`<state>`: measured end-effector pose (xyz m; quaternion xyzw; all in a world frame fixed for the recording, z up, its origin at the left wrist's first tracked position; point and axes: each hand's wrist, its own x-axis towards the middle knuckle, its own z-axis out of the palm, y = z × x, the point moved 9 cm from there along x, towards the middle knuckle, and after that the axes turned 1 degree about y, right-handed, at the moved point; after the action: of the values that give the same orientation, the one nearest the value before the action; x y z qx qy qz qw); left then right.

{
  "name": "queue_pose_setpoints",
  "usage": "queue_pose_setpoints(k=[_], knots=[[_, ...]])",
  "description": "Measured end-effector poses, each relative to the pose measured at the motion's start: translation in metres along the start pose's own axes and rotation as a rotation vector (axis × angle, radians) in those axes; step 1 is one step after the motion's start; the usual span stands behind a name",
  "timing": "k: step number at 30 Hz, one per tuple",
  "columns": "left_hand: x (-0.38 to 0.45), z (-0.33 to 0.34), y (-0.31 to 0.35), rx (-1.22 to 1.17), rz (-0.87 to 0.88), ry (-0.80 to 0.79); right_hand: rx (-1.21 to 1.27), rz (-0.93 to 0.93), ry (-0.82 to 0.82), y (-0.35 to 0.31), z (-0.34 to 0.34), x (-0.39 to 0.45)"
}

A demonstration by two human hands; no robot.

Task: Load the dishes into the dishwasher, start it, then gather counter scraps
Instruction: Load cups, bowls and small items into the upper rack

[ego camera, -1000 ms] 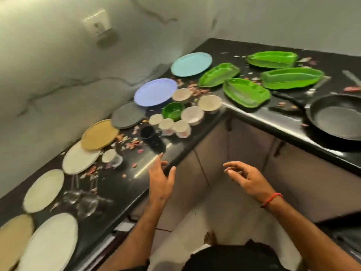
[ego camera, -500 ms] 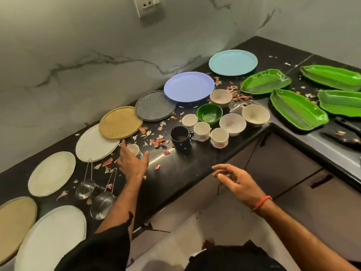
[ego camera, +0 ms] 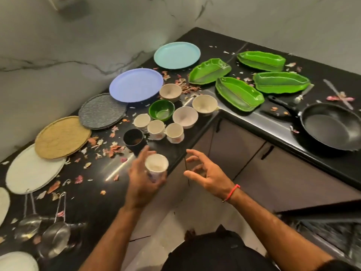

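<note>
My left hand (ego camera: 140, 182) grips a small white cup (ego camera: 156, 166) with a printed side, lifted just off the black counter (ego camera: 93, 194) near its front edge. My right hand (ego camera: 207, 173) hovers beside it with fingers spread and holds nothing. Three more white cups (ego camera: 156, 129) and a black cup (ego camera: 133, 138) stand behind. Bowls, among them a green one (ego camera: 161, 112), sit further back. Plates line the wall, with a purple plate (ego camera: 136, 85) and a teal plate (ego camera: 176, 55). Onion-skin scraps (ego camera: 111, 149) litter the counter. A dishwasher rack (ego camera: 332, 237) shows at lower right.
Several green leaf-shaped trays (ego camera: 239, 93) and a black frying pan (ego camera: 330, 128) lie on the counter's right wing. Two steel ladles (ego camera: 54, 237) lie at lower left. Grey cabinet doors (ego camera: 254, 153) run below the counter.
My left hand took the white cup from the counter near the white plate and brought it right toward the edge. The view swung right, showing the pan again.
</note>
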<state>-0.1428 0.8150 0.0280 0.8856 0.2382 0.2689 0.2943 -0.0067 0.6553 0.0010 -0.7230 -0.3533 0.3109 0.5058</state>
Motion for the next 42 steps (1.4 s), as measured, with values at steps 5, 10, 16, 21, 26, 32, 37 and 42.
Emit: queue_pose_setpoints(k=[5,10,16,21,26,32,37,42], knots=[[-0.003,0.103,0.096,-0.136,0.21,-0.326,-0.189,-0.052,0.175,0.012,-0.042,-0.024],[-0.017,0.187,0.171,-0.141,0.427,-0.571,-0.183,0.044,0.576,0.045,-0.125,-0.104],[-0.081,0.285,0.257,-0.086,0.702,-0.89,-0.204,0.402,1.015,0.15,-0.213,-0.278],[-0.145,0.358,0.347,-0.089,0.9,-1.085,-0.113,0.777,1.274,0.271,-0.273,-0.45],[-0.21,0.428,0.429,-0.009,0.996,-1.26,0.06,1.147,1.339,0.391,-0.306,-0.572],[-0.255,0.471,0.472,0.093,1.0,-1.388,-0.04,1.297,1.191,0.47,-0.323,-0.613],[-0.244,0.48,0.458,0.194,0.939,-1.423,-0.11,1.172,1.201,0.49,-0.346,-0.603],[-0.219,0.477,0.443,0.248,0.827,-1.38,-0.109,1.245,1.071,0.514,-0.361,-0.586]])
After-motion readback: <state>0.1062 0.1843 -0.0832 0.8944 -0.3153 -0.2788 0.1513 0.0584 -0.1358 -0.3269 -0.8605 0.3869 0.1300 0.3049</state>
